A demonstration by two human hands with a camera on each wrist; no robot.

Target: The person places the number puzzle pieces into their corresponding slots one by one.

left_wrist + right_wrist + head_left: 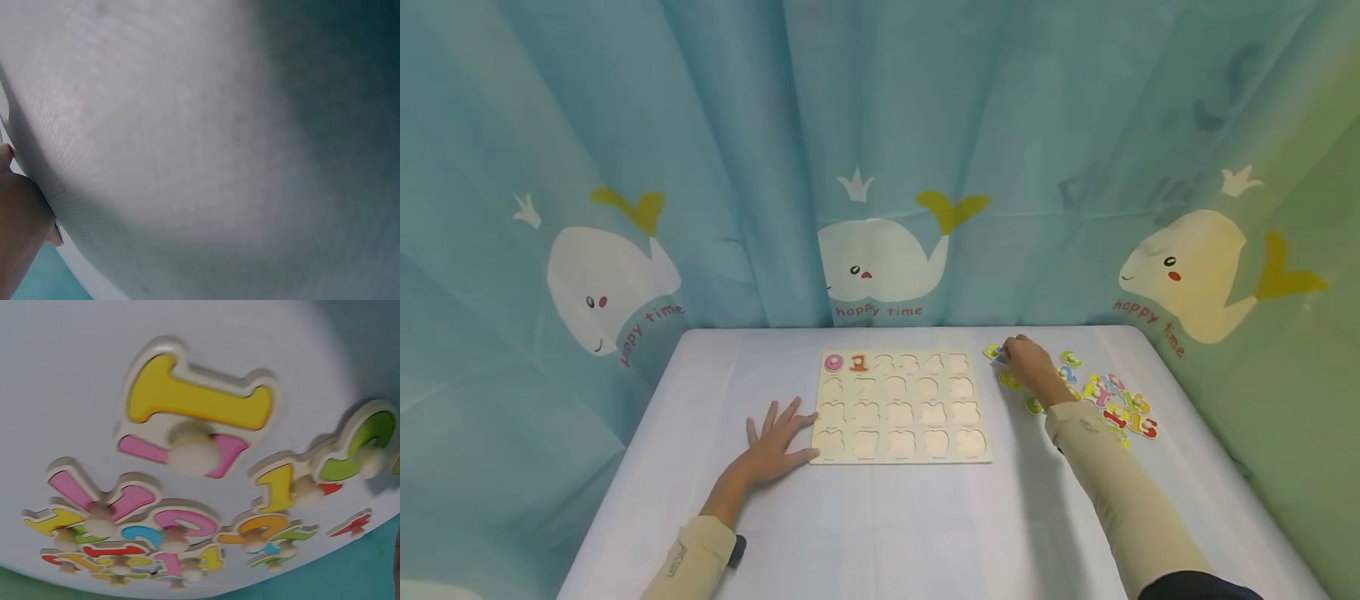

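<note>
A pale wooden number puzzle board [893, 427] lies on the white table, with a pink 0 piece [833, 363] and a red 1 piece [859, 363] in its top-left slots. My left hand [775, 446] rests with spread fingers on the table, its thumb and a fingertip touching the board's left edge. Right of the board's top corner, my right hand [1032, 368] has curled fingers and pinches a small blue number piece [999, 357], partly hidden by the fingers. A yellow-green piece [990, 351] lies beside it. The left wrist view shows part of the left hand [22, 219].
Several loose number pieces with wooden knobs lie right of the board, among them a red 15 [1142, 426] and a green one [1070, 358]. Close in the right wrist view is a yellow-and-pink piece [194, 400]. A blue whale-print curtain [737, 167] hangs behind the table.
</note>
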